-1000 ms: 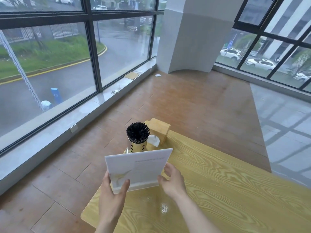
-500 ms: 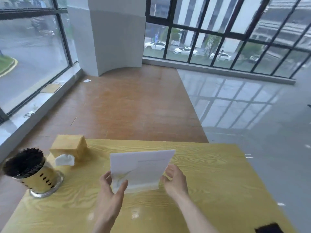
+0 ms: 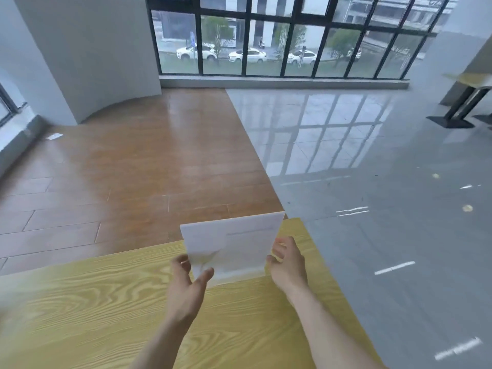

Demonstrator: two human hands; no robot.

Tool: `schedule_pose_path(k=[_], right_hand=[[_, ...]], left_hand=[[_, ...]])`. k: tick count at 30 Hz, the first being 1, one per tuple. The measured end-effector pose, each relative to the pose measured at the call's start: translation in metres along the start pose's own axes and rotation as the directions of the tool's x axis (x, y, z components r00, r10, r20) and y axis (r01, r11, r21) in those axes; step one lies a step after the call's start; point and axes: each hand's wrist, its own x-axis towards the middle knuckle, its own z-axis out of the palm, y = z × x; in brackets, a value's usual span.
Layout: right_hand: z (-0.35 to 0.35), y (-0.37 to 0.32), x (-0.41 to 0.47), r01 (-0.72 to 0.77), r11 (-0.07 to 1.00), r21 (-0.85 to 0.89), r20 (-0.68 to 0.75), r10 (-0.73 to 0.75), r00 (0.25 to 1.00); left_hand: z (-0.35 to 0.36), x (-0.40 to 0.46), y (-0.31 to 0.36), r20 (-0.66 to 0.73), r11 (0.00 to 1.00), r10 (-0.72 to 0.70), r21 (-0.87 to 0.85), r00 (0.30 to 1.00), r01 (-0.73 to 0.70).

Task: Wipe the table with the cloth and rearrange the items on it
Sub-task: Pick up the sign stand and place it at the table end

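Your left hand (image 3: 186,286) pinches the white sign card (image 3: 231,246) at its lower left corner; your right hand (image 3: 288,265) steadies its right edge above the yellow table (image 3: 93,302).

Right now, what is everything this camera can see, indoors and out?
Yellow wood-grain table: one, across the bottom, under both hands.
White upright sign card: one, at the table's far right corner, held at its two side edges.
Brown wooden floor: left half of the room.
Glossy grey tiled floor: right half.
White curved pillar: one, upper left.
Black-framed windows: far wall.
White parked cars: three at least, outside.
Black-legged second table: one, far right edge.
Left hand: gripping the card's left edge.
Right hand: fingers at the card's right edge.
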Motion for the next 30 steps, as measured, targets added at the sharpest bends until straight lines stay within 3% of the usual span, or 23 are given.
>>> schedule_pose_path(k=[13,30], right_hand=[[-0.079,0.008,0.147,-0.049,0.998,0.041,-0.022,0.050,0.998],[-0.080,0.014,0.161,-0.087,0.994,0.072,0.003,0.087,0.996]], left_hand=[[0.146,0.096,0.046,0.044,0.999,-0.012,0.036,0.999,0.010],[0.164,0.108,0.039,0.106,0.989,0.011,0.148,0.994,-0.026]])
